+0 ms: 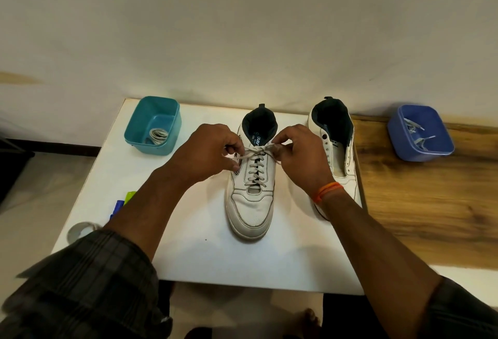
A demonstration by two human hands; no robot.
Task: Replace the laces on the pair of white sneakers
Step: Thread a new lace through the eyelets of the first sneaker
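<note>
Laced sneaker (250,198): centre of the white table (188,258), long axis running 6 to 12 o'clock, toe at 6 toward the person, heel opening at 12.
Lace (254,169): grey-white, crossed up all the eyelet rows; both free ends come out at the top of the tongue, between the two hands.
Left hand (213,150): at 9 o'clock of the top eyelets, fingers curled and pinching one lace end.
Right hand (299,155): at 3 o'clock of the same eyelets, thumb and fingers pinching the other lace end; orange band on the wrist.
Key relation: the hands face each other across the shoe's axis, about equally near the knot point; I judge tying the bow is the step in hand.
Unlaced sneaker (336,150): at 3 o'clock of the first, parallel, eyelets bare; nearer the right hand.
Teal tub (172,115): at 10 o'clock, holding a coiled lace (157,135), probably the fresh one for the second shoe.
Blue tub (396,134): far 3 o'clock on the wooden surface, holding loose lace pieces (417,134).
</note>
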